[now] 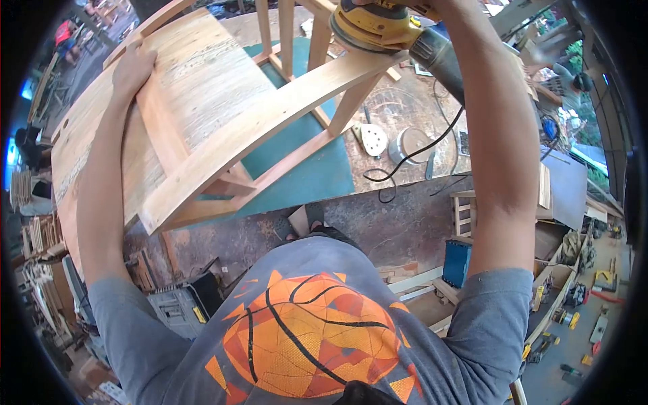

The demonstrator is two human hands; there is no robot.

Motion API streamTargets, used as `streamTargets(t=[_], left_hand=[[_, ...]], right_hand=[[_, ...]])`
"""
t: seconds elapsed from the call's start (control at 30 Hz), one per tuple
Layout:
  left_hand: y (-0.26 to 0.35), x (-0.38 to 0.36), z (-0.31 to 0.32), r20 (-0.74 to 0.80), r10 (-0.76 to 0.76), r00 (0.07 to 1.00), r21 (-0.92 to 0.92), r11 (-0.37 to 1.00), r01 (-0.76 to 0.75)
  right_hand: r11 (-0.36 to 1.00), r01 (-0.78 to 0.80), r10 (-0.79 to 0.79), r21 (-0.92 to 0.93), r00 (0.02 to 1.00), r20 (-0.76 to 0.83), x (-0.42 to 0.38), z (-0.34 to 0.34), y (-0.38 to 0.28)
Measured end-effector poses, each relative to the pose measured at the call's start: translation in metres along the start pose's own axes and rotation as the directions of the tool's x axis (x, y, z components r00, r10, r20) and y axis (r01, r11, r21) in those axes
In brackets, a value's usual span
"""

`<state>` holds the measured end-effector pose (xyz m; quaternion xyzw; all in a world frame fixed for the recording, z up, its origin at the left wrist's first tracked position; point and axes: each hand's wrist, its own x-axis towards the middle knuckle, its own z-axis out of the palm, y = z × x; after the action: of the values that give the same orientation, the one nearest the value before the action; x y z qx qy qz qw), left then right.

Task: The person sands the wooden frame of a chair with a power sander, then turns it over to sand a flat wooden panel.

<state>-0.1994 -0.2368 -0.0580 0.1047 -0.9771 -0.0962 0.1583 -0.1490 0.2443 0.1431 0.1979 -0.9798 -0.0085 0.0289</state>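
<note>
A bare wooden chair lies tipped on its side over a teal mat. My left hand is closed round a rail beside its broad wooden panel. My right hand, partly cut off by the top edge of the view, grips a yellow and black orbital sander. The sander's pad is at the upper end of the chair's long curved rail, and a dark dust canister sticks out from it. My right fingers are mostly out of view.
On the workbench are a holed sanding disc, a round tin and a loose black cord. A grey tool case stands below left. Several hand tools lie on a surface at right. Another person is far left.
</note>
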Motion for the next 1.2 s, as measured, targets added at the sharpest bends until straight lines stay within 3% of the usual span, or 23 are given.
streamTargets(t=[0.07, 0.27, 0.33, 0.37, 0.47, 0.5, 0.53, 0.6, 0.63, 0.73, 0.87, 1.03, 1.1, 1.13, 1.2], left_hand=[[0.003, 0.000, -0.002, 0.038, -0.092, 0.995, 0.009, 0.996, 0.091], [0.005, -0.001, -0.003, 0.055, -0.120, 0.991, 0.009, 0.993, 0.120], [-0.002, 0.001, 0.001, 0.040, -0.079, 0.996, -0.017, 0.997, 0.080], [-0.005, 0.002, 0.004, 0.024, -0.058, 0.998, -0.036, 0.998, 0.058], [-0.014, 0.007, 0.007, 0.042, -0.041, 0.998, -0.061, 0.997, 0.043], [-0.016, 0.007, 0.011, 0.040, -0.047, 0.998, -0.072, 0.996, 0.049], [-0.017, 0.004, 0.011, 0.017, -0.020, 1.000, -0.100, 0.995, 0.021], [-0.017, 0.003, 0.009, -0.006, 0.012, 1.000, -0.125, 0.992, -0.013], [-0.016, 0.004, 0.008, 0.007, 0.003, 1.000, -0.111, 0.994, -0.002], [-0.012, 0.003, 0.008, 0.035, -0.031, 0.999, -0.090, 0.995, 0.034], [-0.003, -0.002, 0.003, 0.053, -0.078, 0.996, -0.090, 0.992, 0.083], [-0.007, -0.002, 0.006, 0.026, -0.042, 0.999, -0.114, 0.992, 0.044], [-0.010, -0.004, 0.005, -0.001, -0.005, 1.000, -0.121, 0.993, 0.005], [-0.005, -0.005, 0.003, 0.021, -0.029, 0.999, -0.096, 0.995, 0.031], [-0.004, -0.002, 0.002, 0.040, -0.049, 0.998, -0.072, 0.996, 0.052]], right_hand=[[0.997, 0.002, 0.000, 0.073, 1.000, -0.024, -0.002, 0.003, 0.007], [0.994, 0.094, -0.089, 0.055, 0.992, -0.089, 0.003, 0.012, 0.015], [0.990, 0.094, -0.083, 0.106, 0.991, -0.102, 0.005, 0.009, 0.018], [0.985, 0.031, -0.030, 0.172, 1.000, -0.010, 0.001, 0.000, 0.015], [0.991, 0.084, -0.083, 0.106, 0.996, -0.014, -0.001, 0.001, 0.011], [0.986, 0.157, -0.147, 0.061, 0.978, -0.151, 0.005, 0.016, 0.020], [0.985, 0.159, -0.149, 0.061, 0.978, -0.146, 0.006, 0.011, 0.020], [0.995, 0.044, -0.050, 0.094, 0.997, 0.054, 0.004, -0.004, 0.021], [0.993, 0.081, -0.073, 0.088, 0.994, -0.083, 0.005, 0.005, 0.025], [0.997, 0.019, -0.020, 0.078, 1.000, 0.010, 0.000, 0.002, 0.042], [0.995, 0.075, -0.069, 0.072, 0.995, -0.075, 0.004, 0.019, 0.063], [0.997, 0.007, -0.007, 0.077, 1.000, 0.001, 0.001, 0.007, 0.058], [0.998, 0.058, -0.059, -0.021, 0.997, -0.053, -0.001, 0.017, 0.052], [0.998, 0.058, -0.059, -0.020, 0.997, -0.057, -0.008, 0.016, 0.046], [0.977, 0.209, -0.201, 0.044, 0.968, -0.151, -0.024, 0.012, 0.037]])
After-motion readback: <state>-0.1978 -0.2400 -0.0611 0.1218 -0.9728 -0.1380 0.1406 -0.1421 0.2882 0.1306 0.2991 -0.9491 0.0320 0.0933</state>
